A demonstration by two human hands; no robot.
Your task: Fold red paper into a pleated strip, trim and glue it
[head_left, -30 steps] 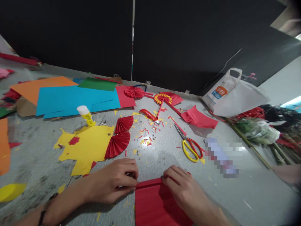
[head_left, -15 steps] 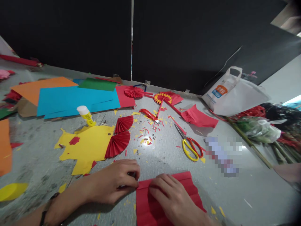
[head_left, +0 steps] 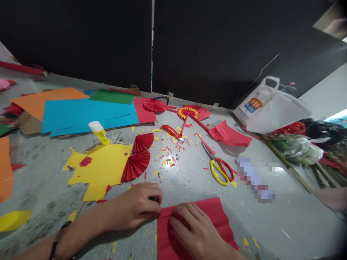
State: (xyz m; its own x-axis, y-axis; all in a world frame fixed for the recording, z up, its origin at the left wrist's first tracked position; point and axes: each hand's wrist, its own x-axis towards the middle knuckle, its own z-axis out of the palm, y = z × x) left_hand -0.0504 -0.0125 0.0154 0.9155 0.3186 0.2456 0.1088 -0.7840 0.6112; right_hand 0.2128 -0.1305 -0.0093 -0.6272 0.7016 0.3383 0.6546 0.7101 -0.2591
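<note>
A sheet of red paper (head_left: pixel 214 216) with crease lines lies at the front of the grey surface. At its upper left corner, my left hand (head_left: pixel 143 206) pinches the edge between thumb and curled fingers. My right hand (head_left: pixel 193 227) presses down on the middle of the sheet, its fingers bent together and their tips hidden. Beyond my left hand is a yellow paper animal shape (head_left: pixel 105 168) with a red flower on it. Two pleated red fans (head_left: pixel 137 166) touch its right side. To the right lie scissors (head_left: pixel 219 171) with one yellow and one red handle.
A glue stick (head_left: pixel 99 132) stands tilted behind the yellow shape. A red utility knife (head_left: pixel 172 133) lies among paper scraps. Blue card (head_left: pixel 89 115) and other coloured sheets are at the back left. A white bag (head_left: pixel 271 108) and wrapped stems (head_left: pixel 295 150) sit right, before a black panel.
Both hands have barely moved. My right hand has shifted slightly left on the red paper, and the left fingertips sit marginally further right at its corner.
</note>
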